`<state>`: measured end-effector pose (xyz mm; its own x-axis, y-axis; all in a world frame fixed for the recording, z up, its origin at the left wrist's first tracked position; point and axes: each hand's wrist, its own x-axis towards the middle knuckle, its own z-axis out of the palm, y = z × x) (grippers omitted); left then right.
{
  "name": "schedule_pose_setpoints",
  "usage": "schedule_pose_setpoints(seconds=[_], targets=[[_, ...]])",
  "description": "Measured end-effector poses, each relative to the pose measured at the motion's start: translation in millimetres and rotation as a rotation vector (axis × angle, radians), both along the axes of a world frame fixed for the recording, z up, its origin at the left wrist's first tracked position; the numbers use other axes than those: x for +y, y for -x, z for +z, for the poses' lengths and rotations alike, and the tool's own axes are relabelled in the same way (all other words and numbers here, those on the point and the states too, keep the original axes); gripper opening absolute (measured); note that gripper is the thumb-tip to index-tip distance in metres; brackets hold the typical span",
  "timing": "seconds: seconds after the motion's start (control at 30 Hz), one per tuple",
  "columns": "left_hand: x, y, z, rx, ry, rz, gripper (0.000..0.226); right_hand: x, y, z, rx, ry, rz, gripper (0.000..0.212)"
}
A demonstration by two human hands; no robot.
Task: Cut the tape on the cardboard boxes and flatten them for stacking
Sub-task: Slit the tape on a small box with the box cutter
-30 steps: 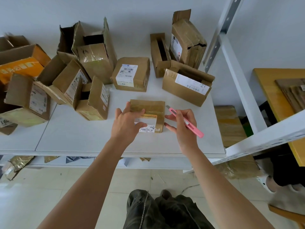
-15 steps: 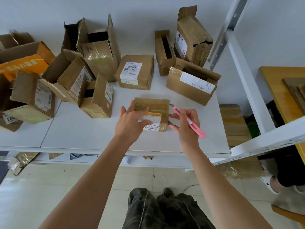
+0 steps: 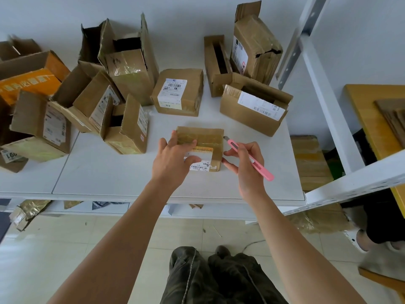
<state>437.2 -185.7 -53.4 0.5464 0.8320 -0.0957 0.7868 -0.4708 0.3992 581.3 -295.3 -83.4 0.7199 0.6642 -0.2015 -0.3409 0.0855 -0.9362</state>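
Your left hand lies over the top of the small taped box, thumb down its near face over the white shipping label and fingers curled onto the taped top, gripping it in place. That box sits on the white tabletop a little back from the near edge, toward the right end. Your right hand is just beside the box's right side and pinches a pink utility knife like a pen; the short blade tip points at the box's upper right corner, at or just off the cardboard, and whether it touches cannot be told. Your lower fingers on that hand reach toward the box's right face.

Behind the small box, toward the middle of the tabletop, stands a closed box with a white label. At the far right corner an open long box lies with its labelled flap up, and behind it a narrow open box and a tall crumpled box stand against the wall. Along the left half, a cluster of opened boxes leans together, with an orange printed box at the far left edge. To the right, beyond the shelf frame, flattened cardboard rests on a wooden table.
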Motion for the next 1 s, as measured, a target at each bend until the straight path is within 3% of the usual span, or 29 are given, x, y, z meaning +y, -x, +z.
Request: schedule_pose_setpoints(seconds=[0.67,1.0], targets=[[-5.1,1.4,0.4,-0.005,-0.014,0.025,0.044,-24.8,17.7,-4.4,-0.054,-0.059,0.035,0.016],[-3.3,1.4,1.6,-0.028,0.022,0.014,0.046,-39.0,9.0,-1.0,-0.167,-0.005,0.172,0.016]])
